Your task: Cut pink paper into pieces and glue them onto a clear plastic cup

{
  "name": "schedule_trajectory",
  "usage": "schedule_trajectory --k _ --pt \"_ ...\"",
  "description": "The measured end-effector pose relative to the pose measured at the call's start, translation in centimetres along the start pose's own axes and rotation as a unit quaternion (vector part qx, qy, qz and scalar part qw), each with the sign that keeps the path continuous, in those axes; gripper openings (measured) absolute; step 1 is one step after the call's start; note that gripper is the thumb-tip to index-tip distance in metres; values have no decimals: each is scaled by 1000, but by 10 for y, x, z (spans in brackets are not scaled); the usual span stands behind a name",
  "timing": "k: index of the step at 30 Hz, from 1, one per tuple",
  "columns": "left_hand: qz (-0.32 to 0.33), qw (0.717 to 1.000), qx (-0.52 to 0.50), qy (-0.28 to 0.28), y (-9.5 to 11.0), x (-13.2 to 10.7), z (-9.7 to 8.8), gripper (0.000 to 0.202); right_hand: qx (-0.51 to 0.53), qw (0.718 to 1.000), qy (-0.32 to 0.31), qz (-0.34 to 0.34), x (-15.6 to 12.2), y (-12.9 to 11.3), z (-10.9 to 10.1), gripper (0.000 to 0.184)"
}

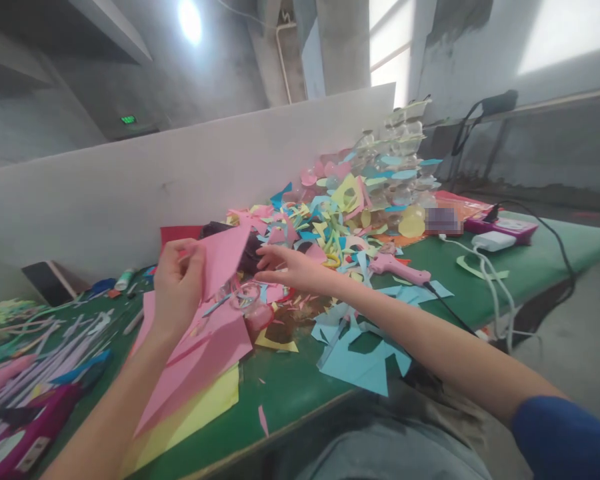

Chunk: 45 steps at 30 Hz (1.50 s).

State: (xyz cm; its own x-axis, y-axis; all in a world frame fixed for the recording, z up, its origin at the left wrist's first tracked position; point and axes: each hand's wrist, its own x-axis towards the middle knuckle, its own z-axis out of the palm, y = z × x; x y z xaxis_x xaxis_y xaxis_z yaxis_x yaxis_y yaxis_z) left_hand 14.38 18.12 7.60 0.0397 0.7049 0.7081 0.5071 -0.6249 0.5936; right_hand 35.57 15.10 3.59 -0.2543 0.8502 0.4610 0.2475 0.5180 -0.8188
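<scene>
My left hand [181,283] pinches a piece of pink paper [224,259] by its left edge and holds it up above the table. To the right of that paper, my right hand [293,268] reaches over the scraps with its fingers apart and nothing visible in them. Beneath my left hand lie larger pink sheets [205,347], partly on top of a yellow sheet [195,417]. A clear plastic cup [247,297] rests on its side between the hands. Close to my right forearm lies a pink glue gun [400,268] with a black cord.
Cut paper scraps [325,220] are heaped along the white partition [105,207]. Stacked clear cups [400,160] rise behind them at the right. Blue cut sheets [365,363] lie at the front edge. A white power strip [494,241] with cables sits right; paper strips [45,347] spread left.
</scene>
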Motion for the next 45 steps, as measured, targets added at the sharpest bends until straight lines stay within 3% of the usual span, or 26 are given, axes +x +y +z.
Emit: schedule_trajectory --k 5,8,15,18,21,32,37,45 --pt "41 998 -14 -50 22 -9 27 24 172 985 4 7 6 2 2 29" --pt "57 996 -12 -72 24 -8 33 28 201 979 37 23 10 6 -1 32" --pt "-15 984 -123 -131 18 -18 33 32 247 963 79 72 13 12 -2 34" --pt "-72 967 -187 -156 18 -23 30 41 232 964 94 95 12 12 -1 29" --pt "-101 959 -184 -191 16 -25 29 41 203 969 101 98 11 10 -1 26" --pt "-57 971 -117 -199 8 -26 27 29 186 973 100 89 8 6 -2 33" --pt "-55 972 -115 -198 12 -28 25 29 99 988 78 87 5 0 -2 38" --pt "-15 968 -2 -250 22 -34 24 32 79 985 131 74 6 2 -5 45"
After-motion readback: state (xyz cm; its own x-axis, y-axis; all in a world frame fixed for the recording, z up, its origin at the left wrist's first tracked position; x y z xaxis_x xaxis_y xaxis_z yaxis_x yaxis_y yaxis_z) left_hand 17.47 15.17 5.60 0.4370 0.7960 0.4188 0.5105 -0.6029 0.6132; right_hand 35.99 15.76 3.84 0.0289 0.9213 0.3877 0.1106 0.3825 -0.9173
